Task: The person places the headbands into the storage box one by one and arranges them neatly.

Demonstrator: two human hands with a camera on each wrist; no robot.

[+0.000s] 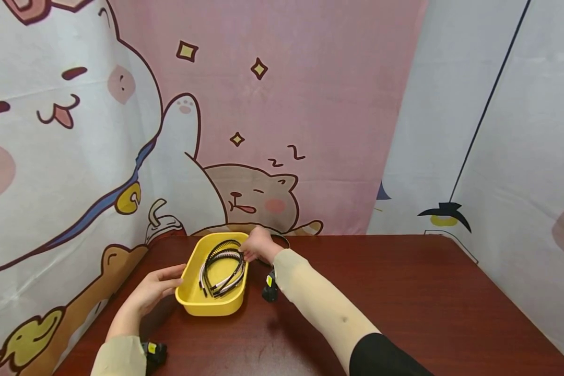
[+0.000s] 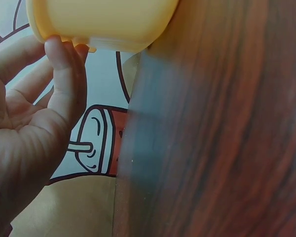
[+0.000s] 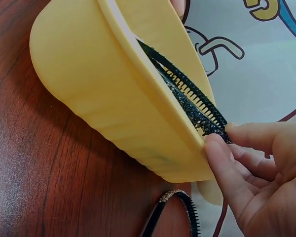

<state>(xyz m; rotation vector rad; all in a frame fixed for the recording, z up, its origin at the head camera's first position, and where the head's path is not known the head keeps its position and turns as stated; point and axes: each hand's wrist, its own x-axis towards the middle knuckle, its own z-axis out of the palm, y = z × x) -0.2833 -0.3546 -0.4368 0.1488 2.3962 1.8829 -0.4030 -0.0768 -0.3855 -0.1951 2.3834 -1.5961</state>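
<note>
A yellow plastic basket [image 1: 214, 309] stands on the table, with several headbands [image 1: 223, 255] lying in it, black and pale ones with toothed inner edges. My left hand [image 1: 154, 287] is at the basket's left side, and its fingertips touch the rim in the left wrist view. Over the right rim, my right hand [image 1: 258, 244] pinches a black headband [image 3: 191, 112] between thumb and fingers; glitter shows on it in the right wrist view. Most of that headband is inside the basket. Another black headband [image 3: 191, 203] with a glittery top lies outside, to the right of the basket, partly hidden by my right hand in the head view.
The dark red wooden table [image 1: 404, 303] extends to the right of the basket. A cartoon-printed cloth [image 1: 329, 130] hangs along the back and the sides. Small black wrist cameras [image 1: 270, 286] sit under both forearms.
</note>
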